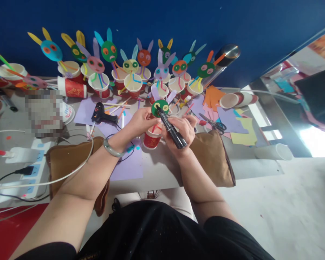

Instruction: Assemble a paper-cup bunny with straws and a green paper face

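My right hand is closed around a thick black marker, its tip at one eye of a green paper rabbit head. The head has purple ears and pale yellow eye rings. My left hand pinches the head's left edge. Right below stands a red and white paper cup, with orange strips showing at its mouth. Whether the head is joined to this cup I cannot tell.
Several finished rabbit cups line the blue wall. A black glue gun lies left, scissors and coloured paper right. Brown cushions sit at the front edge. A power strip with trailing cables is far left.
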`<move>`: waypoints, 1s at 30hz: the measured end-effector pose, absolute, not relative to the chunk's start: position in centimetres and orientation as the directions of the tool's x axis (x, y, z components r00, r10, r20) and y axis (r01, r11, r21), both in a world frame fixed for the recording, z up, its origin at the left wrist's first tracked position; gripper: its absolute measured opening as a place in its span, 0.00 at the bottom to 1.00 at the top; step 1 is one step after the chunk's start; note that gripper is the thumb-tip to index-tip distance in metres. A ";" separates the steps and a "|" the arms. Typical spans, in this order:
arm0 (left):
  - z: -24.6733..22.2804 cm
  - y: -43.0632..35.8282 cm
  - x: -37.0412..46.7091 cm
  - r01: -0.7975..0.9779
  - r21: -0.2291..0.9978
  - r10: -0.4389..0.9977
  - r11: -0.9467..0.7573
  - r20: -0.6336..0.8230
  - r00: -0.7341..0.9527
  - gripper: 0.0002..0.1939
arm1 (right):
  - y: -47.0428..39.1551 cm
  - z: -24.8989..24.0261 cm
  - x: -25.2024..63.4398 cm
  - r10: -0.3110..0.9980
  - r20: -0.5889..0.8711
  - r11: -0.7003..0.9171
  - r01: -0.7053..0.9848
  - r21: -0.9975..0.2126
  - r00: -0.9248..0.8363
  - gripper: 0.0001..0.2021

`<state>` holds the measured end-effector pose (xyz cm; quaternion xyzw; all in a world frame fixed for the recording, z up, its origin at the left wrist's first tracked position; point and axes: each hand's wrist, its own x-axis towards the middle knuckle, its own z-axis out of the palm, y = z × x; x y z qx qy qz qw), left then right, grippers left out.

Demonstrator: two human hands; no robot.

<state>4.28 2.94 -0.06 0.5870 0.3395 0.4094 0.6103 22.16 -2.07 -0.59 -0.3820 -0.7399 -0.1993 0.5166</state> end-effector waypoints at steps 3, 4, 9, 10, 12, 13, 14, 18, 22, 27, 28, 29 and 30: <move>-0.2 3.0 4.2 -0.108 0.994 0.895 -0.032 0.077 0.438 0.16 | -2.1 -0.3 22.0 0.337 0.926 0.664 0.740 -0.107 -0.168 0.08; -0.2 3.0 4.2 -0.111 0.993 0.894 -0.040 0.085 0.439 0.16 | -2.1 -0.2 22.0 0.337 0.926 0.666 0.738 -0.108 -0.168 0.08; -0.5 3.2 4.2 -0.096 0.993 0.892 -0.070 0.106 0.439 0.15 | -2.2 -0.1 21.9 0.340 0.926 0.663 0.740 -0.113 -0.163 0.09; -0.5 3.2 4.2 -0.090 0.993 0.893 -0.072 0.104 0.438 0.14 | -2.2 -0.1 22.0 0.339 0.927 0.662 0.741 -0.114 -0.161 0.09; -0.5 3.2 4.3 -0.082 0.994 0.895 -0.074 0.103 0.435 0.13 | -2.2 -0.2 22.0 0.343 0.926 0.655 0.747 -0.115 -0.159 0.10; -0.5 3.2 4.3 -0.079 0.994 0.895 -0.077 0.103 0.434 0.13 | -2.2 -0.2 22.0 0.347 0.924 0.649 0.753 -0.113 -0.160 0.10; -0.6 3.3 4.3 -0.076 0.994 0.896 -0.079 0.105 0.432 0.12 | -2.2 -0.3 22.1 0.352 0.922 0.641 0.759 -0.111 -0.162 0.09; -0.6 3.3 4.3 -0.078 0.994 0.900 -0.076 0.102 0.424 0.11 | -2.1 -0.4 22.1 0.357 0.918 0.617 0.782 -0.095 -0.170 0.08; -0.5 3.3 4.3 -0.091 0.993 0.901 -0.073 0.105 0.421 0.11 | -2.1 -0.5 22.1 0.344 0.925 0.633 0.767 -0.102 -0.160 0.08; -0.3 3.2 4.4 -0.128 0.990 0.901 -0.060 0.109 0.419 0.12 | -2.1 -0.3 22.0 0.332 0.930 0.645 0.757 -0.101 -0.159 0.08; -0.2 3.2 4.4 -0.135 0.989 0.900 -0.055 0.108 0.422 0.12 | -2.1 -0.2 22.0 0.331 0.930 0.642 0.761 -0.096 -0.162 0.08; -0.2 3.2 4.4 -0.140 0.989 0.899 -0.050 0.106 0.424 0.13 | -2.1 -0.2 22.0 0.328 0.930 0.640 0.763 -0.091 -0.164 0.08; -0.2 3.2 4.4 -0.142 0.989 0.899 -0.047 0.104 0.425 0.13 | -2.1 -0.1 22.0 0.325 0.932 0.639 0.764 -0.089 -0.163 0.08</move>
